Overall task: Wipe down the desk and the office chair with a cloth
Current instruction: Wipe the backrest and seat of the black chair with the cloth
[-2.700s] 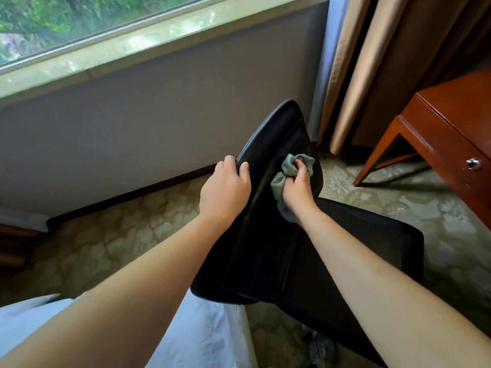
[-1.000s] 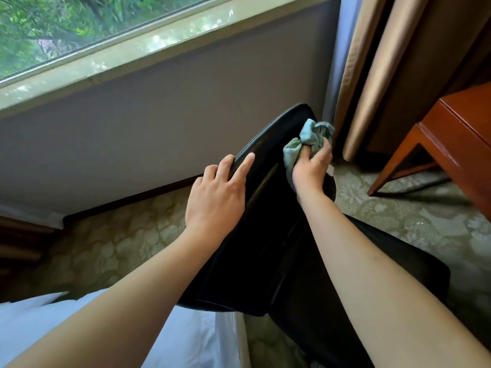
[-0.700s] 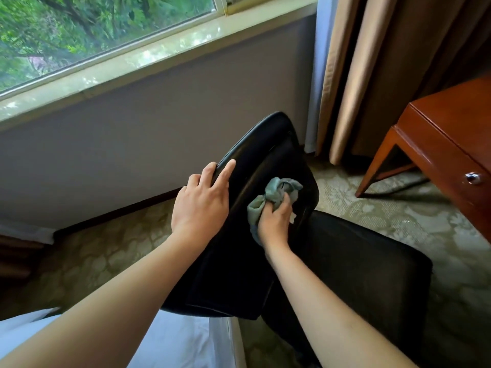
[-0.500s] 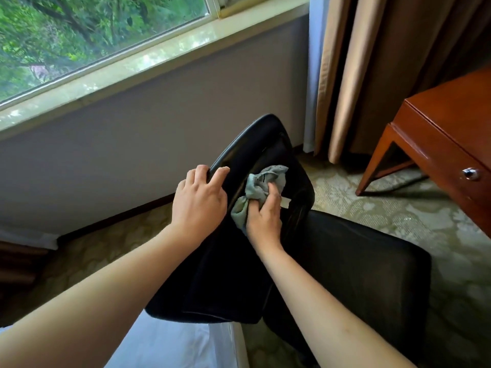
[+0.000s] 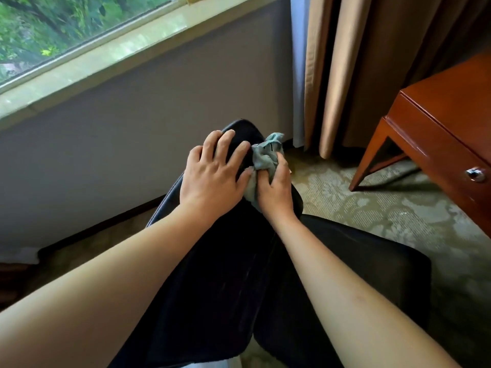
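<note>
A: Two hands in shot, both on the chair back. Right hand (image 5: pixel 275 188) is gripping the cloth (image 5: pixel 265 155), fingers curling round the bunched teal fabric, so that grip is closed on it.

B: Left hand (image 5: pixel 212 176)?

A: Lying flat, fingers (image 5: pixel 225 140) spreading straight over the top of the backrest (image 5: pixel 244 131), holding nothing. Its thumb side is touching the cloth and sitting right against the right hand.

B: Where is the cloth sitting?

A: Pressing against the upper right edge of the office chair (image 5: pixel 225 274), near the top corner, part of it poking up above the right hand.

B: Chair?

A: Black, glossy, backrest running away from the camera toward the wall (image 5: pixel 159 107); seat (image 5: pixel 372 266) is showing on the right under the right forearm.

B: Table?

A: Reddish wooden table (image 5: pixel 438 123) is standing at the right edge, well apart from the hands, with a silver drawer knob (image 5: pixel 476 174) and one angled leg on the patterned carpet (image 5: pixel 385 208).

B: Anything else?

A: Tan curtain (image 5: pixel 345 62) is hanging between wall and table. Window sill (image 5: pixel 93 67) is running along the upper left, green foliage behind the glass.
</note>
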The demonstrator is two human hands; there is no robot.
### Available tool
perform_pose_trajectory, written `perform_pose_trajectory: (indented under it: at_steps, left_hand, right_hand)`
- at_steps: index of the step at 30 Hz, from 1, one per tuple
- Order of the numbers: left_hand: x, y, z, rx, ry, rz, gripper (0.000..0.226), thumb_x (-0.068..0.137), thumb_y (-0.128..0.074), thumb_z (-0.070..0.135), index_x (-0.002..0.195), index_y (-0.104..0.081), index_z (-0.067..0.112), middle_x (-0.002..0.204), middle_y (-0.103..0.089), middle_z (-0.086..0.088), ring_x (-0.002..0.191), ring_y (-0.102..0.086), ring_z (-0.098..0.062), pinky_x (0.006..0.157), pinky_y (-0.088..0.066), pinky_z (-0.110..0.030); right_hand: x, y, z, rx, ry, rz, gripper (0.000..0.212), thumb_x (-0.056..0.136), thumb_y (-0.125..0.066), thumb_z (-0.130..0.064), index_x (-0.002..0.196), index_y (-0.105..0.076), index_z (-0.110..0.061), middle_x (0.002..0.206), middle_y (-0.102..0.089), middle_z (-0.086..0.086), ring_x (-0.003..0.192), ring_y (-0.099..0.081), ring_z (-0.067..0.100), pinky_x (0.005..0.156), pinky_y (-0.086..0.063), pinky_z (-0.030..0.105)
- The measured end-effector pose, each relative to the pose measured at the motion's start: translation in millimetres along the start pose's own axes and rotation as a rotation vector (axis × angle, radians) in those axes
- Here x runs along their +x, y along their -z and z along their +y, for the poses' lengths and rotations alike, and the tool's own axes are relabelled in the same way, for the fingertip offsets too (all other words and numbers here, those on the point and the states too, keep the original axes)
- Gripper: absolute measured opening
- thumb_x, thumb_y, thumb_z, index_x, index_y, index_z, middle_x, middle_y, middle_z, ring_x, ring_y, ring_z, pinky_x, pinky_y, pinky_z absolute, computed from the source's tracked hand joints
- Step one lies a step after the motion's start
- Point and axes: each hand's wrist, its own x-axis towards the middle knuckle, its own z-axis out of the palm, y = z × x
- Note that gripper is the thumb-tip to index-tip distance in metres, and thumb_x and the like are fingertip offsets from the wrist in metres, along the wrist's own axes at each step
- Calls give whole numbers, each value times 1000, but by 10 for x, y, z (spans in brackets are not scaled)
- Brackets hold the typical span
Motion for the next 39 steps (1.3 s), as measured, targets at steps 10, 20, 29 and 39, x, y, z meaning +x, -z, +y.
perform_pose_trajectory:
  at_steps: [10, 20, 29, 39]
  left_hand:
    - [-39, -8, 16, 82, -27, -89, 63, 94, -43, 56, 149, -34, 28, 160, -21, -9, 147, -18, -30, 107, -31, -46]
    - [-31, 27, 41, 25, -7, -32, 52, 97, -42, 39, 148, -39, 28, 159, -27, -9, 146, -21, -30, 111, -29, -47]
    - [-53, -23, 27, 27, -13, -18, 55, 97, -39, 50, 147, -37, 29, 158, -27, -8, 146, -20, -29, 111, -29, -47]
    - [-137, -13, 15, 33, -8, -36, 56, 96, -39, 52, 147, -36, 29, 158, -26, -8, 146, -18, -29, 113, -27, -46]
  right_hand:
    - [-9, 47, 575, 195, -415, 167, 66, 86, -46, -48, 147, -36, -25, 141, -50, 4, 132, -48, 24, 115, -37, 48]
    - [-157, -50, 35, 19, -6, -20, 59, 102, -50, -28, 155, -28, -19, 159, -33, 6, 146, -30, 21, 119, -25, 33]
    - [-256, -48, 567, 166, -305, 133, 62, 104, -49, -30, 158, -22, -19, 161, -27, 11, 147, -28, 26, 122, -22, 39]
    - [-1030, -207, 939, 367, -695, 66, 22, 97, -49, -48, 117, -45, -56, 122, -62, -5, 110, -62, 17, 108, -45, 46]
